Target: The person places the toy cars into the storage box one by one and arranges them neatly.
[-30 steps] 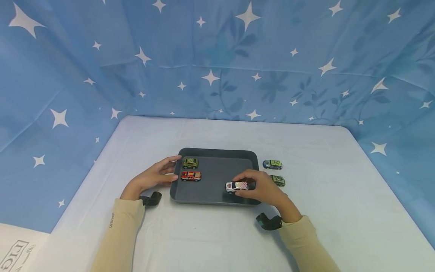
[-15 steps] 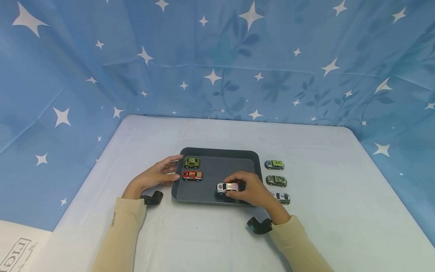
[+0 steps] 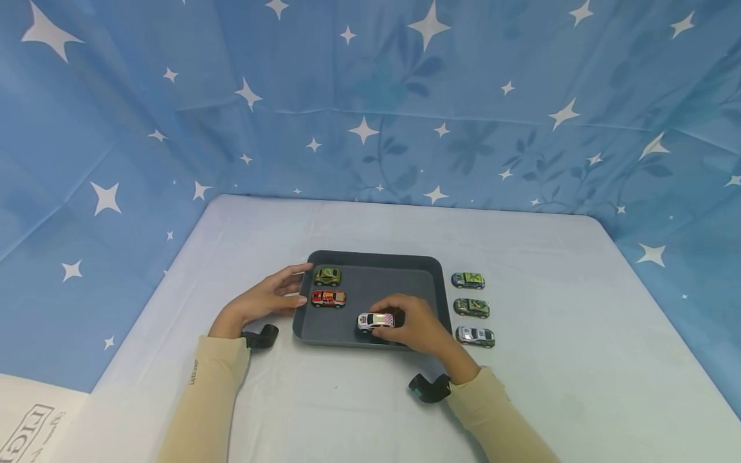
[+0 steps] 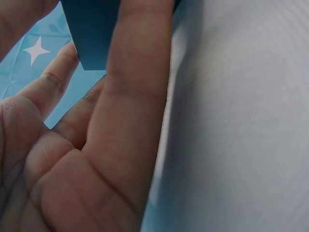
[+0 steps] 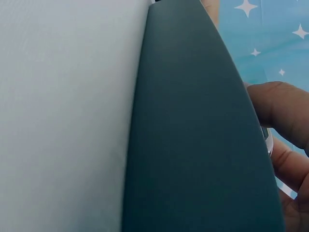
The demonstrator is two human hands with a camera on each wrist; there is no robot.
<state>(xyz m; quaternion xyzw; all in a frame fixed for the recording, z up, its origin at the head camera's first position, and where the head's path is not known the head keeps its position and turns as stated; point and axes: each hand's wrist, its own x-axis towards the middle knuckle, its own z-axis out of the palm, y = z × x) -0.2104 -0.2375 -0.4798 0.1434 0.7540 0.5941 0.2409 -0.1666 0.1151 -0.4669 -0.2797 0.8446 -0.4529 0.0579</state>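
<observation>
A dark grey tray (image 3: 382,260) lies on the white table. My left hand (image 3: 269,297) rests at its left side, thumb and fingers fairly straight along the rim; the left wrist view shows these fingers against the tray's wall (image 4: 91,38). My right hand (image 3: 413,321) pinches a white toy car (image 3: 375,321) with a pink checked rear, low over the tray's front middle. In the right wrist view the tray wall hides most of that car. Inside the tray, at the left, a green toy car (image 3: 327,277) stands behind a red toy car (image 3: 328,298).
Right of the tray, a blue-green toy car (image 3: 467,280), a camouflage toy car (image 3: 471,308) and a silver-white toy car (image 3: 475,336) form a column on the table. Blue star-patterned cloth (image 3: 370,96) rises behind the table. A printed white sheet (image 3: 35,418) lies at lower left.
My right hand has carried the white toy car leftward across the tray's front part, uncovering the silver-white car on the table. The left hand stays at the tray's side.
</observation>
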